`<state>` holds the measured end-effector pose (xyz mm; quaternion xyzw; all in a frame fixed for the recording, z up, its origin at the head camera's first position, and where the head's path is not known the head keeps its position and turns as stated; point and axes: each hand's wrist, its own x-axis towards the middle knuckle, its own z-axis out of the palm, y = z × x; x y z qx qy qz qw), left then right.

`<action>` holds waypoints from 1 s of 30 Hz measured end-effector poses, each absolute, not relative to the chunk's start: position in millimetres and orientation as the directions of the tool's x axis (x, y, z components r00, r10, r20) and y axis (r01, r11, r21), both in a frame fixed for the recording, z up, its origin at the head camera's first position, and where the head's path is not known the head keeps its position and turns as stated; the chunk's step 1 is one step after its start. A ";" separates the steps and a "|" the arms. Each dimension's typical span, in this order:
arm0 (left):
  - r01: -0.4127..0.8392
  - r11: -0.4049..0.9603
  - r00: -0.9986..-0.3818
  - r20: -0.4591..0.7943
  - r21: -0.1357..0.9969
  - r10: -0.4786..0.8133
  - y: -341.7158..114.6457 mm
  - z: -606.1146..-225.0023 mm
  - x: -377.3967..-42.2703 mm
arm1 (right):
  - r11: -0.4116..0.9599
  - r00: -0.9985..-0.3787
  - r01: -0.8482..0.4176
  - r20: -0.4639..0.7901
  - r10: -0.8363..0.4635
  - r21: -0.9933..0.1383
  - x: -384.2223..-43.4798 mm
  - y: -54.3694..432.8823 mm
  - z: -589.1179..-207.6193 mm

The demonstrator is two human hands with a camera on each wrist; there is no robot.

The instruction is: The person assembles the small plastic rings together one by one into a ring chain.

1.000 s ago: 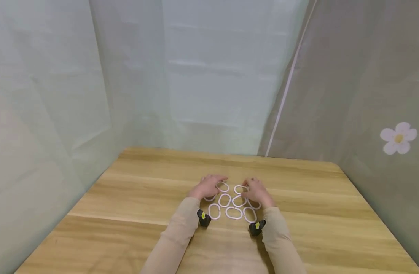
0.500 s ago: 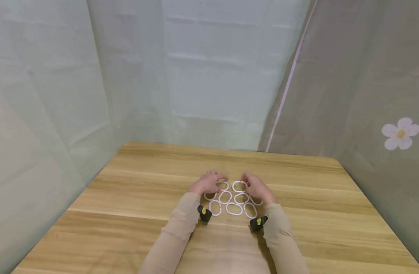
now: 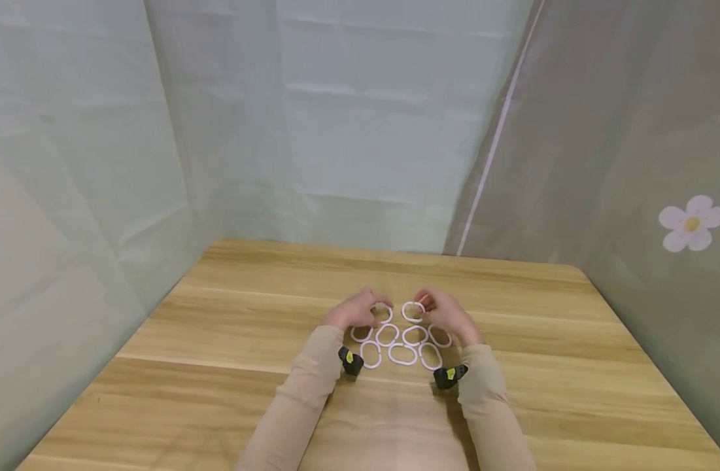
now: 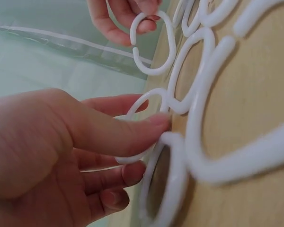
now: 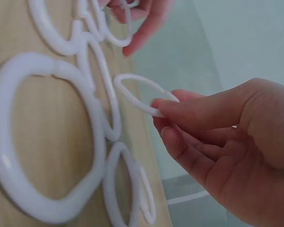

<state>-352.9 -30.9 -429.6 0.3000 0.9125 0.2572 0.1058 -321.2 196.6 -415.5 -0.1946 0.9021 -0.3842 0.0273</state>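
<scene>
The right hand (image 3: 448, 313) now pinches the far-right split ring (image 4: 172, 45), drawn farther from its nearer neighbour (image 5: 110, 85) and seemingly free to handle. The left hand (image 3: 355, 310) grasps the far-left split ring (image 4: 154, 91).

Pale, creased sheets (image 3: 365, 144) rise behind and left of the wood-grain desk (image 3: 189, 366) – a greyer sheet (image 3: 601, 163) covers the right, bearing a whitish stripe (image 3: 498, 131) and a yellow-centred white flower (image 3: 692, 224).
</scene>
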 end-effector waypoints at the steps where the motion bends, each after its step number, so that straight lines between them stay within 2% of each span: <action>1: 0.496 0.671 -0.790 -0.033 0.551 0.612 -31.2 -429.4 -354.2 | 0.630 -0.923 -0.329 0.100 -0.370 -0.704 -321.0 197.7 -413.8; 4: 0.499 0.637 -0.779 -0.017 0.588 0.626 -31.1 -429.4 -356.7 | 0.632 -0.934 -0.300 0.087 -0.346 -0.715 -320.4 199.9 -409.5; 10: 0.412 0.611 -0.813 -0.030 0.676 0.581 -27.3 -421.1 -347.3 | 0.580 -0.943 -0.251 0.060 -0.328 -0.775 -318.9 201.8 -405.5; 18: 0.241 0.372 -0.855 0.014 0.896 0.518 -22.8 -414.5 -341.5 | 0.546 -0.926 -0.332 0.153 -0.346 -0.769 -316.2 206.2 -400.0; 22: 0.209 0.273 -0.871 0.052 0.939 0.488 -19.7 -409.1 -342.2 | 0.561 -0.922 -0.354 0.180 -0.343 -0.748 -314.4 205.8 -393.1; 30: 0.195 0.148 -0.866 0.099 0.970 0.490 -16.7 -397.4 -339.9 | 0.566 -0.926 -0.367 0.230 -0.299 -0.739 -310.5 194.5 -380.0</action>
